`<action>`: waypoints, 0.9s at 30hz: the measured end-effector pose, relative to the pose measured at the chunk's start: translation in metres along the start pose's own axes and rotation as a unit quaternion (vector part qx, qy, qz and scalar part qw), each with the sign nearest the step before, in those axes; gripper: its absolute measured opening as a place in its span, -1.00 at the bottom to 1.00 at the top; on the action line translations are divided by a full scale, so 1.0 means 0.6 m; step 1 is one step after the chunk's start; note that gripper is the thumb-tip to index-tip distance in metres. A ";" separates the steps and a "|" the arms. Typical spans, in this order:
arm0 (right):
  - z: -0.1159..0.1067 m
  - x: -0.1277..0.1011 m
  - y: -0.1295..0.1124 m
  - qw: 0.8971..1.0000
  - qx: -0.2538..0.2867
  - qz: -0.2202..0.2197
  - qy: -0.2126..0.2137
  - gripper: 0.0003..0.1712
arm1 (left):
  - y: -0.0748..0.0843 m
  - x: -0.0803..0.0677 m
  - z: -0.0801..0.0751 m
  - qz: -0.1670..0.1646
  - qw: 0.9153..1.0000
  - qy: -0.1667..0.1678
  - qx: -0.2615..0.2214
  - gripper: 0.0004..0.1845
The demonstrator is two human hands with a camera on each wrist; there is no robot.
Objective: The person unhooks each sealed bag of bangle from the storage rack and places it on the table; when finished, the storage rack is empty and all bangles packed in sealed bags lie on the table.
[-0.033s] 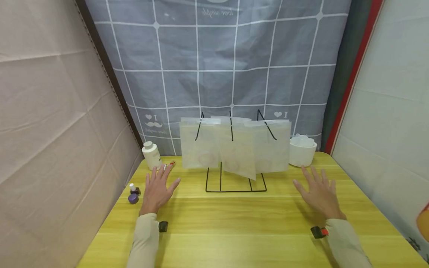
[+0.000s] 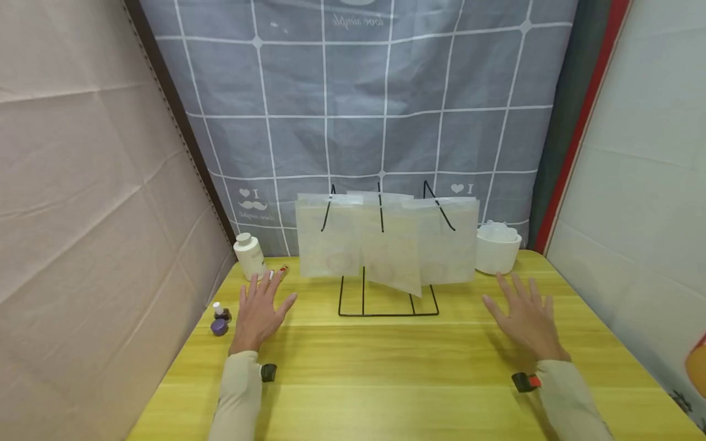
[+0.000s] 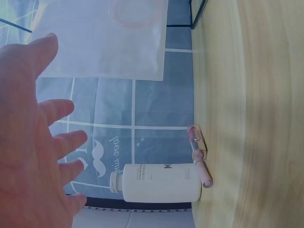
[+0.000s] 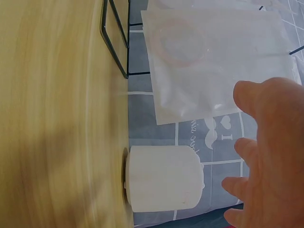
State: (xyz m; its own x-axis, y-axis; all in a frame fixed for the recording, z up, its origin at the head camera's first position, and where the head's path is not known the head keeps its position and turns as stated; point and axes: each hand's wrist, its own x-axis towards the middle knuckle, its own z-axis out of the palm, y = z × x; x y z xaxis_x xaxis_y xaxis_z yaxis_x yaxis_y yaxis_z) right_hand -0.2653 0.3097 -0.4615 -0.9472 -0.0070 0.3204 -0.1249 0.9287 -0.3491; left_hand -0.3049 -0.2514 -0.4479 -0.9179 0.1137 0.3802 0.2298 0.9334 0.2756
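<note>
My left hand (image 2: 258, 312) is held over the left side of the table, fingers spread, with nothing in it. Just beyond its fingertips are a white capped bottle (image 3: 161, 183) and a small pinkish tube-shaped item (image 3: 198, 145). On the other side, my right hand (image 2: 526, 318) is spread the same way over the wood and holds nothing. A white round container (image 4: 164, 178) with a scalloped top stands beyond its fingers. Between the hands, a black wire rack (image 2: 386, 315) carries several translucent plastic bags (image 2: 447, 245), with faint pinkish rings showing through.
A purple-lidded item (image 2: 219, 327) and a small dark bottle with a white cap (image 2: 222, 313) sit at the table's left edge. Grey checked cloth (image 2: 353, 79) hangs behind the rack. Pale cloth walls (image 2: 623, 184) close in both sides.
</note>
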 end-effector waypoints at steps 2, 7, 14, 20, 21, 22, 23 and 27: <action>-0.002 -0.002 -0.001 1.000 0.001 0.000 0.000 -0.10 | 0.000 0.001 -0.001 0.000 1.000 0.000 -0.001 -0.19; -0.007 -0.005 -0.004 1.000 0.005 -0.001 -0.003 -0.10 | 0.003 0.005 -0.003 -0.001 1.000 -0.001 -0.005 -0.19; -0.013 -0.008 -0.005 1.000 0.003 0.002 -0.004 -0.09 | 0.008 0.006 -0.006 -0.001 1.000 0.000 -0.016 -0.20; -0.022 0.002 -0.007 0.999 0.008 -0.015 0.027 -0.11 | 0.017 0.009 -0.002 -0.002 1.000 0.005 -0.027 -0.21; -0.023 0.005 -0.008 0.999 0.017 -0.021 0.041 -0.12 | 0.019 0.010 0.001 -0.004 0.999 0.004 -0.037 -0.21; -0.025 0.008 -0.011 0.998 0.029 -0.025 0.053 -0.14 | 0.021 0.012 0.005 -0.005 0.999 0.000 -0.049 -0.21; -0.027 0.011 -0.013 0.996 0.047 -0.030 0.066 -0.17 | 0.023 0.014 0.010 -0.007 0.998 -0.005 -0.064 -0.22; -0.029 0.031 -0.031 0.979 0.159 -0.045 0.117 -0.40 | 0.037 0.023 0.036 -0.032 0.984 -0.031 -0.170 -0.31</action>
State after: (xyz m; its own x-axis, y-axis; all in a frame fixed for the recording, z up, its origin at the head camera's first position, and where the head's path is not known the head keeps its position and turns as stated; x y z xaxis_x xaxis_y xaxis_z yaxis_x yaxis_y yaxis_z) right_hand -0.2753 0.2990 -0.4337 -0.8388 0.0358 0.5433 -0.3263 0.7657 -0.5542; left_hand -0.3194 -0.2217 -0.4557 -0.9499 0.0883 0.2999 0.2555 0.7721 0.5819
